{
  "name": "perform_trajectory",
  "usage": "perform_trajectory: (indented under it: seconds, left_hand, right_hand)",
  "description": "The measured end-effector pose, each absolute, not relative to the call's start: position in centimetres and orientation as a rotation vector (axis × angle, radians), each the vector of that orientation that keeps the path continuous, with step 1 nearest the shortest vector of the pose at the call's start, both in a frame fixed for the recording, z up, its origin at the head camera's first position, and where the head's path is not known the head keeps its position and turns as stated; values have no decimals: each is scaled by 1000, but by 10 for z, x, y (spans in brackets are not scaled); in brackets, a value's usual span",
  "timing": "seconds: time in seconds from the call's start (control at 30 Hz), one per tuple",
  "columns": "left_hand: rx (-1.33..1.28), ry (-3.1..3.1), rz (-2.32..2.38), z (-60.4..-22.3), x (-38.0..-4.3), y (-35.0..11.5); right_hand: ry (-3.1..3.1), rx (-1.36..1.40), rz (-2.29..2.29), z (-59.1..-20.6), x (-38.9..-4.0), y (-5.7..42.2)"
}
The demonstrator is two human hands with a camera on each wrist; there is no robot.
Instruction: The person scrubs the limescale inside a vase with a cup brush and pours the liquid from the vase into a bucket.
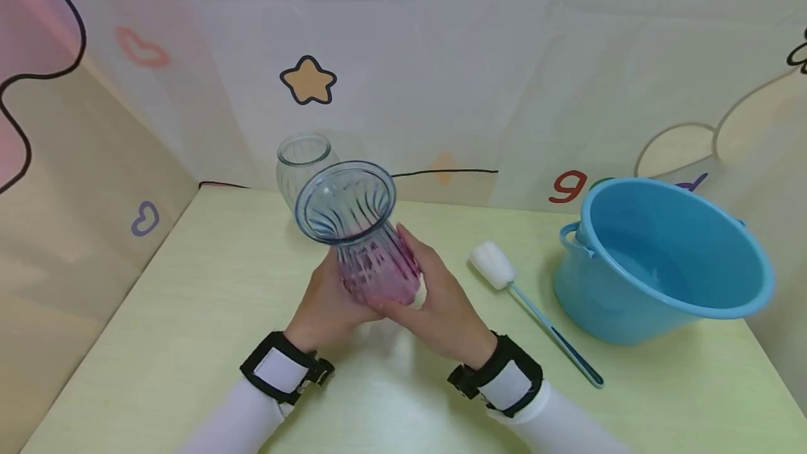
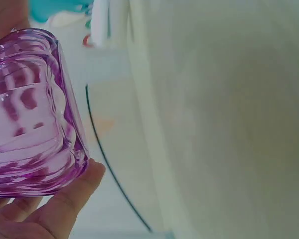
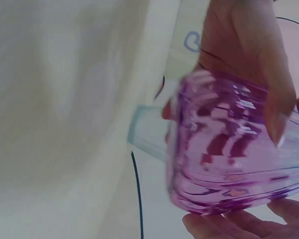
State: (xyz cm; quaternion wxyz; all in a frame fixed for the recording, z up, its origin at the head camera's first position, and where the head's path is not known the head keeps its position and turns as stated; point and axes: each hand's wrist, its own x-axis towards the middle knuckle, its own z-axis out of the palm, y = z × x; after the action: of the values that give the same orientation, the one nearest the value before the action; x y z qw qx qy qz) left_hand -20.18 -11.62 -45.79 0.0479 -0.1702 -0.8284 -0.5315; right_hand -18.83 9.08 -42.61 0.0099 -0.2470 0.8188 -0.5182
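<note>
Vase, transparent ribbed glass. Wide flared mouth with thick, rounded, blue-tinted rim; narrower neck beneath; ribs running down the sides; lower body pinkish purple, deepening to violet along the base edge. Glossy surface. Raised off the table, gripped about the lower body by left hand and right hand. Mouth upward, leaning toward the person's left; base downward.
</note>
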Motion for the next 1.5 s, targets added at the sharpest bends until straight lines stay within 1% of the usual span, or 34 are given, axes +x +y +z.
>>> perform_trajectory:
  seconds: [0.2, 0.43, 0.87, 1.5]
  left_hand:
    - [-404, -2511, -1577, -455, -203, -152]
    - [-312, -2589, -1385, -458, -201, -179]
    - [-219, -2580, -1330, -463, -205, -211]
    - [53, -2561, -1362, -472, -216, -248]
  right_hand:
    - [2521, -807, -1595, -442, -190, 63]
    - [2342, -776, -1621, -447, -194, 40]
    - [2184, -715, -1650, -453, -208, 2]
    - [2045, -772, -1706, -467, -233, -49]
